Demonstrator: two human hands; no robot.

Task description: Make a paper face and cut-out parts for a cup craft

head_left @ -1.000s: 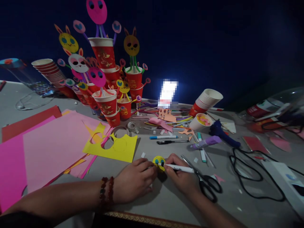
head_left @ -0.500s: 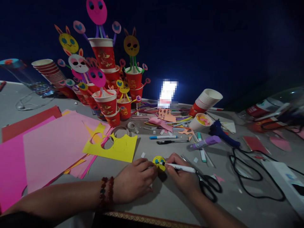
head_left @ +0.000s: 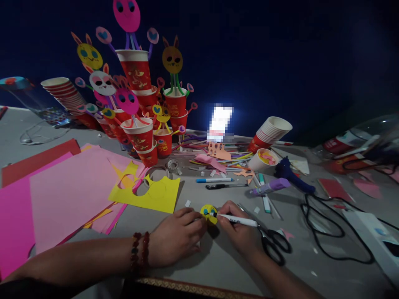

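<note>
Head view: the person's two hands are apart from each other, with a small yellow paper disc (head_left: 208, 208) between them, just above the table (head_left: 218, 268) near its front edge. The right hand (head_left: 242, 236) is closed on a white marker (head_left: 239, 219), pinched between thumb and fingers, its dark tip at the blue eye on the left of the disc (whether the tip actually touches the paper is too small to tell). The left hand (head_left: 177, 237) has its fingers bent and close together, their ends at the disc's left edge; how firmly they grip it cannot be told, since the fingertips are hidden. Compared with a second ago, the marker's rear end sits slightly farther right, while the left hand and the disc look unmoved. The left forearm comes in from the lower left, low over the table, back of the hand up, two beaded bracelets (head_left: 145, 250) at the wrist. The right forearm rises from the bottom edge, slanting up and left, its hand just beside the black-handled scissors (head_left: 266, 234). Beyond the left hand lies a cut yellow sheet (head_left: 166, 195).
</note>
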